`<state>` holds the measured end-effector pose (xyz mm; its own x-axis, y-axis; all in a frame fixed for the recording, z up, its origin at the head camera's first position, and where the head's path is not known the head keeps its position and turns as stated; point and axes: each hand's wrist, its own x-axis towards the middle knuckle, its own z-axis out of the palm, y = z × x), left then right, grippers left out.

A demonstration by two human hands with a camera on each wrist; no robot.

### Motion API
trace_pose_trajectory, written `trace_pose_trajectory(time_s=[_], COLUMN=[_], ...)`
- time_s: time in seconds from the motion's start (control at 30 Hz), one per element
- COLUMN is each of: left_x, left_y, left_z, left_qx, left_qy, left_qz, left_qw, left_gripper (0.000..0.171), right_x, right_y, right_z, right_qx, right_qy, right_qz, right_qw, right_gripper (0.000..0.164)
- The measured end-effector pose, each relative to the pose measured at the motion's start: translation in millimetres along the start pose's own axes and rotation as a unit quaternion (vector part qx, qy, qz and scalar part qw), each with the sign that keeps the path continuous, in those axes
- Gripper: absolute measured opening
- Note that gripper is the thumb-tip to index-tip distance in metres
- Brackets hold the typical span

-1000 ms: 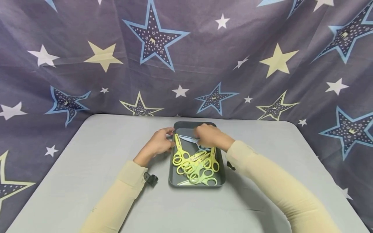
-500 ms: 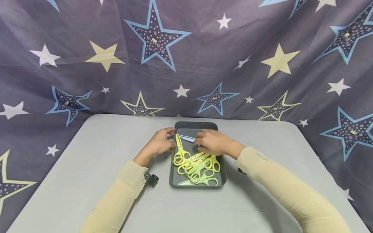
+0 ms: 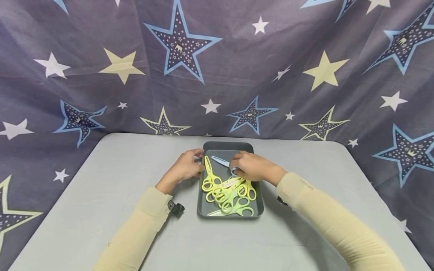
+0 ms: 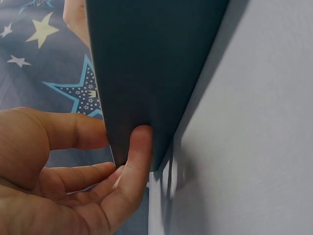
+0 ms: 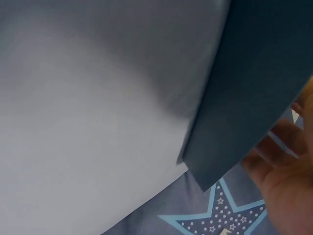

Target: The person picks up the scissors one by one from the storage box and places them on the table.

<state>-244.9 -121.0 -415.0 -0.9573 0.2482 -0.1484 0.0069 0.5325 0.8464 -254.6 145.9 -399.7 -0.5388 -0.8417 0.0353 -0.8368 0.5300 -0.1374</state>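
Observation:
A dark grey tray (image 3: 200, 203) sits on the table, holding several pairs of yellow and green scissors (image 3: 234, 207) heaped in its near half. Toward its far end lies a pair of blue scissors (image 3: 220, 161), blades pointing left. My right hand (image 3: 250, 165) reaches over the tray's right wall and pinches these blue scissors near the handles, which it partly covers. On the left side, my left hand (image 3: 184, 165) touches the tray wall. The left wrist view shows one of its fingers (image 4: 141, 147) pressed against the outer wall while others meet the rim.
Yellow scissors (image 3: 208, 171) stand apart along the tray's left wall. The table (image 3: 142, 158) has a pale grey cover, and a star-patterned curtain (image 3: 217, 75) hangs behind it. Small dark wrist cameras (image 3: 176, 208) are strapped to both sleeves.
My right hand has drawn back rightward and nearer from the tray's far end. The blue scissors have shifted slightly right, and a handle loop now shows below the fingers. My left hand stays put.

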Motion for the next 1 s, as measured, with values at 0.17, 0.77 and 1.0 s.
trace_pose_trajectory(time_s=[0.17,0.77,1.0], left_x=[-0.9,0.2,1.1], left_y=[1.0,-1.7,-2.3], left_z=[-1.2,0.1,0.7], left_qx=[0.005,-0.005,-0.009], left_qy=[0.003,0.0,-0.004], left_qz=[0.001,0.007,0.008], left_qw=[1.0,1.0,0.9999], left_gripper=[0.073,0.074,0.074], right_x=[0.1,16.2,17.3], right_y=[-8.2,-17.3,-18.5], right_z=[0.0,0.7,4.0], right_qx=[-0.02,-0.027,-0.068], right_qy=[0.004,-0.044,-0.056], right_qz=[0.003,0.048,0.058], right_qw=[1.0,0.998,0.994], right_gripper=[0.019,0.026,0.025])
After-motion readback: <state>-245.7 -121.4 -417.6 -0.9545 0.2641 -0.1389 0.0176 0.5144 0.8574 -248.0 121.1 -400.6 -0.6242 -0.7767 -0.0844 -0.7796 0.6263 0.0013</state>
